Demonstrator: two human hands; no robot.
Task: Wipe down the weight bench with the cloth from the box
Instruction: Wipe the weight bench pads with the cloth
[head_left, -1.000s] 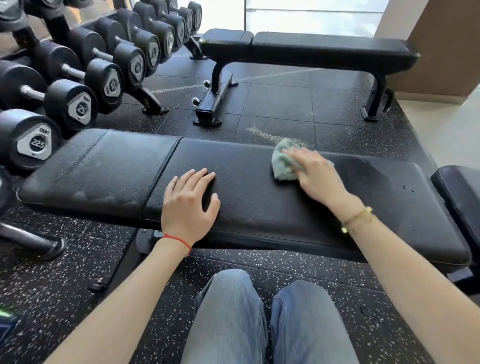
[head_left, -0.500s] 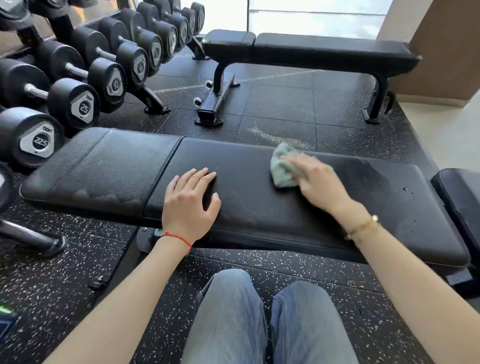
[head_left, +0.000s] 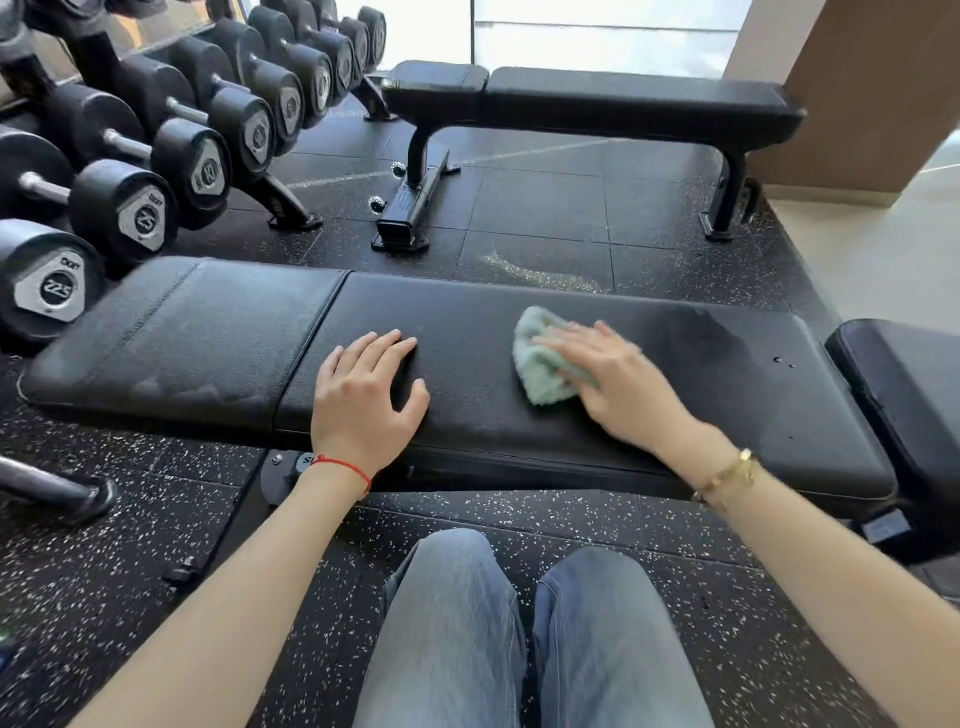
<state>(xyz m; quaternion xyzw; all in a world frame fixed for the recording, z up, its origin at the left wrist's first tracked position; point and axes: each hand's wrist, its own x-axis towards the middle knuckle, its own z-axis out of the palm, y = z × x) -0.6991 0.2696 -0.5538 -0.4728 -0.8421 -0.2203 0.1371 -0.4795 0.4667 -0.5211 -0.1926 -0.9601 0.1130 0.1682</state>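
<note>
A black padded weight bench (head_left: 218, 338) lies across the view in front of my knees. A pale green cloth (head_left: 537, 364) is bunched on its long pad, right of the middle. My right hand (head_left: 618, 384) presses flat on the cloth with fingers stretched out over it. My left hand (head_left: 363, 400) rests flat on the pad near the seam between the two cushions, holding nothing. The pad right of the cloth looks darker and damp. No box is in view.
A rack of black dumbbells (head_left: 130, 218) runs along the left. A second black bench (head_left: 639, 104) stands behind on the speckled rubber floor. Another black pad (head_left: 904, 384) is at the right edge. My jeans-clad knees (head_left: 519, 623) are below.
My right hand has slid the cloth toward me and slightly left across the pad. My left hand has stayed in place.
</note>
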